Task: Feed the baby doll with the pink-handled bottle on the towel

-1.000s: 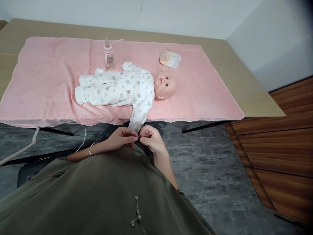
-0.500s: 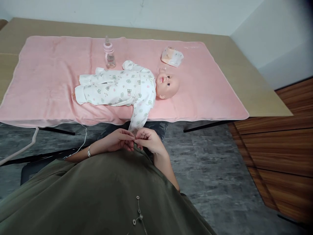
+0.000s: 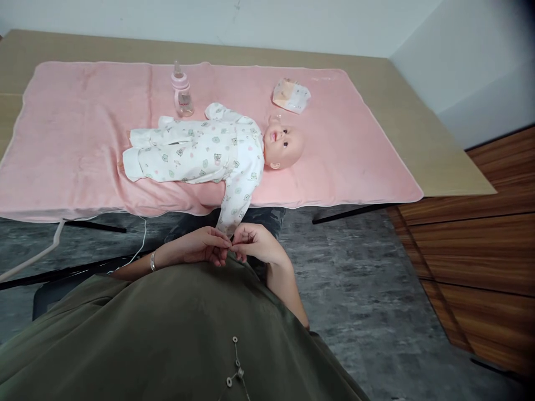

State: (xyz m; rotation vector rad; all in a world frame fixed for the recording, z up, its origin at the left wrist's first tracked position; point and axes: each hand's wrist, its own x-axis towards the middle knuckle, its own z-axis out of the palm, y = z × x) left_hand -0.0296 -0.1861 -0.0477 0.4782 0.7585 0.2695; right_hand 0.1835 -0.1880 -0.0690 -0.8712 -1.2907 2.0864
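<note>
A bald baby doll [image 3: 283,146] lies on its back in a white printed outfit [image 3: 196,150]. Its near sleeve [image 3: 234,205] hangs over the table edge down to my hands. Close to my lap, my left hand [image 3: 209,245] and my right hand [image 3: 257,243] meet at their fingertips, each with thumb and fingers pinched, just below the sleeve's end. Whatever is between the fingertips is too small or hidden to make out. A bracelet circles my left wrist.
The doll rests on a pink blanket [image 3: 355,145] over a wooden table [image 3: 451,167]. Beyond its legs stands a baby bottle [image 3: 183,97]; a small printed plastic packet [image 3: 291,96] lies beyond its head. A white cable [image 3: 144,239] hangs at left; wooden panelling [image 3: 480,245] is at right.
The view has shifted slightly, so the table items sit a little further left. My hands stay together at the fingertips, slightly lower in view, with the sleeve end close by.
</note>
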